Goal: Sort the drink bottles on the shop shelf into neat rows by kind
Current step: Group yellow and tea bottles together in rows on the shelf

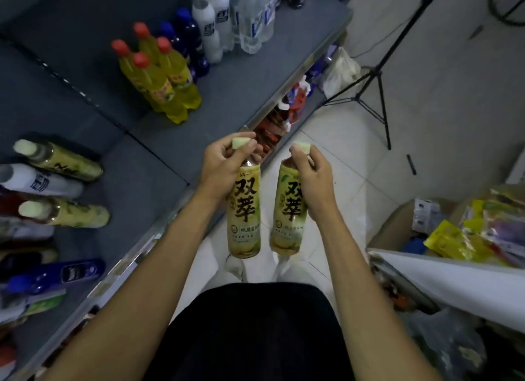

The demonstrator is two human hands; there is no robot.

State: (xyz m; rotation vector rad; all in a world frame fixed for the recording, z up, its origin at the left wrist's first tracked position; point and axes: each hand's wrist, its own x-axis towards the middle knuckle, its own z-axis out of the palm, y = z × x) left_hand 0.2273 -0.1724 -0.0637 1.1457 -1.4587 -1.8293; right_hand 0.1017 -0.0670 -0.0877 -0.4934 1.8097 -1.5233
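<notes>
Fingers of our left hand (224, 164) pinch the pale green cap of one tea bottle (244, 210), and our right hand (312, 179) curls round the neck of a second tea bottle (288, 210). Both hang upright over the white floor tiles (355, 159), just off the grey shelf (93, 28) edge. On the shelf we see wide bare room between four yellow bottles with red caps (162, 76) and two lying tea bottles (61, 187). Their plastic is smooth, with glossy labels.
</notes>
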